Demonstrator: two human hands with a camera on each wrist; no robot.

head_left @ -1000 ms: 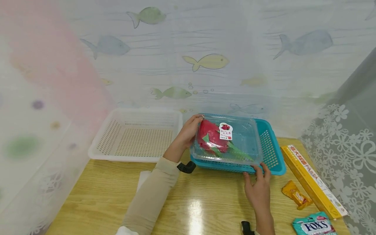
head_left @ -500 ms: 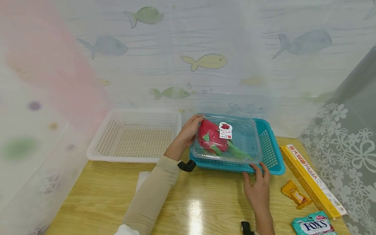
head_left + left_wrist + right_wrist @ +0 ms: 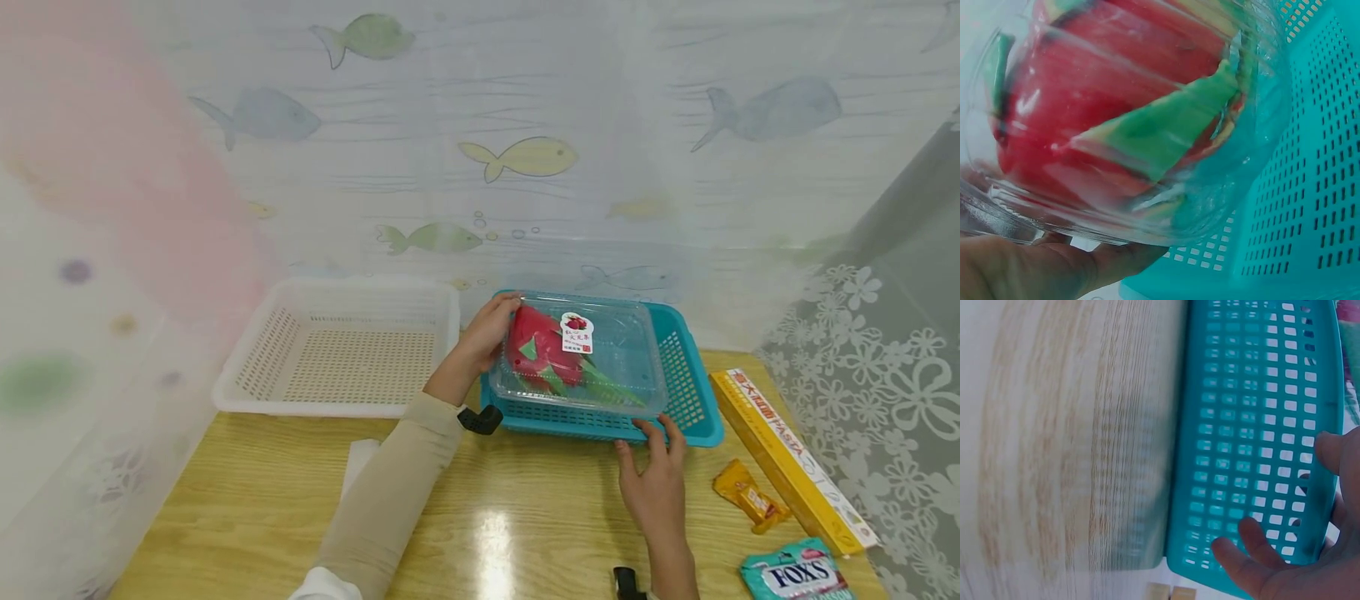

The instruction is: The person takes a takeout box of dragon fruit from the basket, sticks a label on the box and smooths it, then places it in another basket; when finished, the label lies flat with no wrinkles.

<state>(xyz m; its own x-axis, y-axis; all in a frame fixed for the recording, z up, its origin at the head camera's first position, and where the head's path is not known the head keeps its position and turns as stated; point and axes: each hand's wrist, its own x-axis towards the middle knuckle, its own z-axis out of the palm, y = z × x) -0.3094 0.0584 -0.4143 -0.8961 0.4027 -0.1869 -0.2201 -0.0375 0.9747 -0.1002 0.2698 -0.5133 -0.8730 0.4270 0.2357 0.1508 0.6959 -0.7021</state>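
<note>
A clear plastic box (image 3: 622, 342) with a white label (image 3: 577, 333) slants over the blue basket (image 3: 693, 392), and a red dragon fruit (image 3: 536, 354) with green leaf tips shows inside it. My left hand (image 3: 480, 337) grips the box at its left side; the left wrist view has the thumb (image 3: 1110, 265) under its edge. At the basket's front rim, my right hand (image 3: 656, 483) holds on with its fingers. Seen from the right wrist, fingertips (image 3: 1254, 534) press the perforated outer wall while others reach over the rim.
A white basket (image 3: 247, 392) stands left of the blue one. On the right lie a yellow pasta box (image 3: 787, 467), an orange-wrapped snack (image 3: 750, 497) and a teal FOX'S bag (image 3: 797, 572). A white piece (image 3: 360, 458) sits beside my left sleeve. A fish-print curtain (image 3: 420, 192) hangs behind.
The head view drifts slightly, moving the table things a little left in the picture. Over the basket, the plastic box has shifted very slightly right. Both hands keep their places on box and rim.
</note>
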